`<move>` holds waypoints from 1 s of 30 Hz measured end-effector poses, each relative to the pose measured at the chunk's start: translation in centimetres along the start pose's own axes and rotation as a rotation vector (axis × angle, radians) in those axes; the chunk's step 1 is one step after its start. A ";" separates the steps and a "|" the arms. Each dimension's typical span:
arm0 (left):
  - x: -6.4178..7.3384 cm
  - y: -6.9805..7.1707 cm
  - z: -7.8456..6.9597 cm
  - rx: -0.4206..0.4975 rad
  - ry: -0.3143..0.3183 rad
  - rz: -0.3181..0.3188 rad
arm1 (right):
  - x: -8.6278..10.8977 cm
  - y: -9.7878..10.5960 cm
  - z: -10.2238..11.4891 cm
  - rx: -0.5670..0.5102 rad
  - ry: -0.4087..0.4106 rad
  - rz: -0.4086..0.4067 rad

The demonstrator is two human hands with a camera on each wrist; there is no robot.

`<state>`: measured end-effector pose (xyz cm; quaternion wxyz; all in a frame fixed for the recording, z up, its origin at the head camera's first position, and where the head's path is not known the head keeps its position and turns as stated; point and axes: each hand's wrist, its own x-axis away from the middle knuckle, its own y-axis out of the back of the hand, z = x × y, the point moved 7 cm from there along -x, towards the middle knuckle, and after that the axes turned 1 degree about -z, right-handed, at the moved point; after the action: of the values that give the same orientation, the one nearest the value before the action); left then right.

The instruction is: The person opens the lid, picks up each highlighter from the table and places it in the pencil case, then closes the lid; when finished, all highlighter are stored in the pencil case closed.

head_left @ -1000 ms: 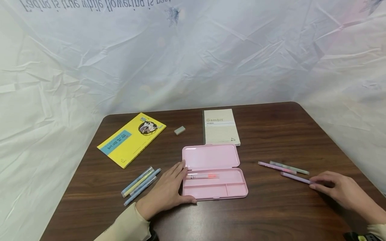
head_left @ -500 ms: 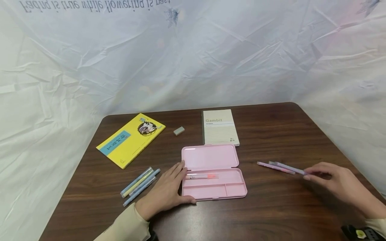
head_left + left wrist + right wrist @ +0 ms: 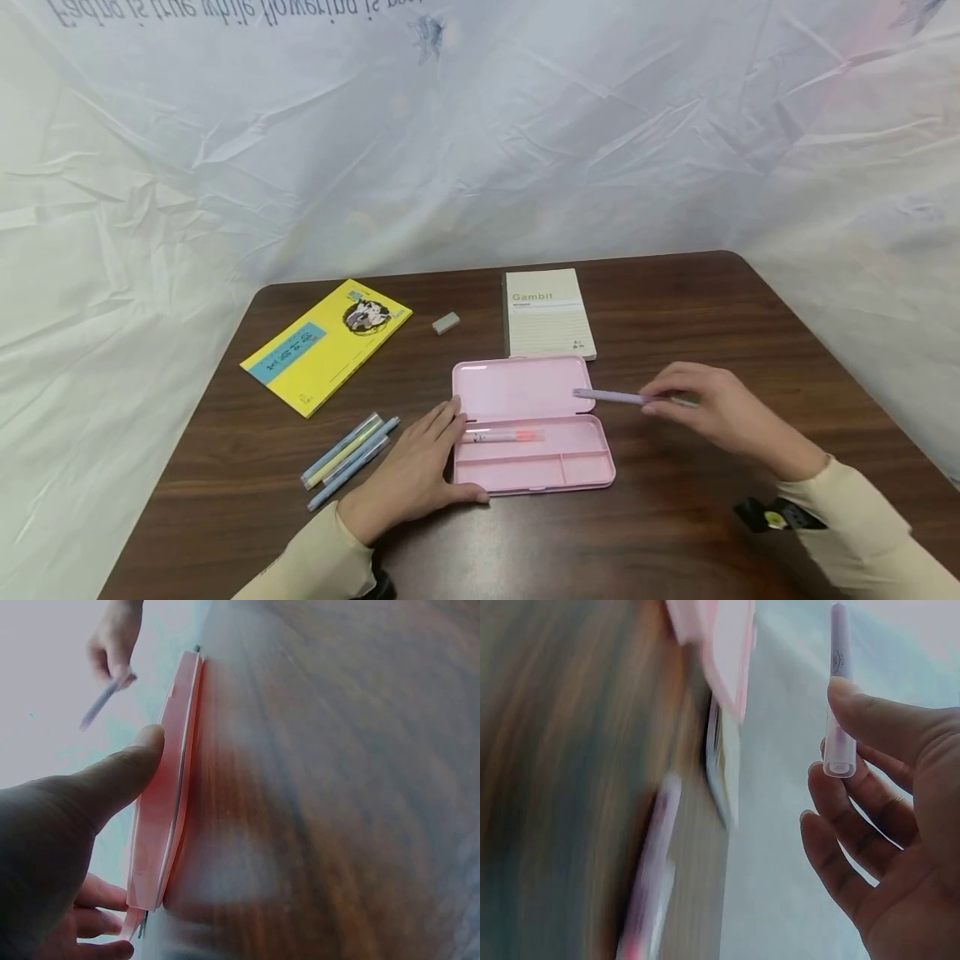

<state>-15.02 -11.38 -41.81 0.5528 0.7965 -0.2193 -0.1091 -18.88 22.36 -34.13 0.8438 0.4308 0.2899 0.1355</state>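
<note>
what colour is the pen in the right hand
The pen is pale purple, clearest in the right wrist view.

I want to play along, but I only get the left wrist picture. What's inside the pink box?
Observer: One partly orange pen lies in its long far compartment.
Operator: Are any more lying about?
Observer: Yes, the head view shows a bunch of pens, one of them yellow, left of the left hand.
Operator: Does the purple pen in the right hand have anything printed on it?
Observer: Yes, the right wrist view shows dark print, too small to read.
</note>
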 end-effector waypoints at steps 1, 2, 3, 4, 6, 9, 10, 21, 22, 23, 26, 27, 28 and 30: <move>0.0 0.0 0.0 -0.003 0.002 0.001 | -0.6 -0.6 0.4 -0.019 0.014 0.011; 0.0 0.0 0.0 -0.003 0.002 0.001 | -1.1 -1.3 0.7 -0.035 0.020 0.027; 0.0 0.0 0.0 -0.005 0.001 0.001 | -1.5 -1.9 1.1 -0.051 0.029 0.043; 0.0 0.1 0.0 -0.003 -0.002 -0.002 | -2.0 -2.5 1.4 -0.070 0.036 0.059; 0.0 0.1 0.0 0.001 -0.003 -0.003 | -2.8 -3.7 2.2 -0.101 0.046 0.093; 0.0 0.0 0.0 0.005 -0.003 -0.002 | -3.8 -5.3 3.3 -0.134 0.057 0.144; 0.1 0.0 0.0 0.007 -0.005 -0.003 | -4.1 -5.8 3.7 -0.145 0.062 0.162; 0.1 0.1 0.1 0.002 0.000 -0.006 | -5.6 -10.0 7.6 -0.107 0.100 0.250; 0.1 0.1 0.1 0.001 0.000 -0.006 | -5.6 -10.3 7.9 -0.093 0.110 0.245; 0.1 0.1 0.1 0.000 -0.002 -0.008 | -5.6 -10.6 8.0 -0.079 0.115 0.240; 0.0 0.1 0.1 -0.007 -0.007 -0.011 | -5.6 -11.2 8.3 -0.051 0.107 0.242; 0.0 0.1 0.1 -0.007 -0.009 -0.012 | -5.6 -11.4 8.2 -0.047 0.095 0.248; 0.1 0.1 0.1 -0.007 -0.012 -0.014 | -5.5 -11.6 8.1 -0.044 0.082 0.256; 0.1 0.1 0.0 -0.007 -0.016 -0.017 | -5.4 -11.9 7.9 -0.040 0.060 0.274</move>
<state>-14.98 -11.48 -41.73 0.5528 0.7956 -0.2163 -0.1207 -18.64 7.55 -38.08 0.8168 0.4451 0.2509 0.2679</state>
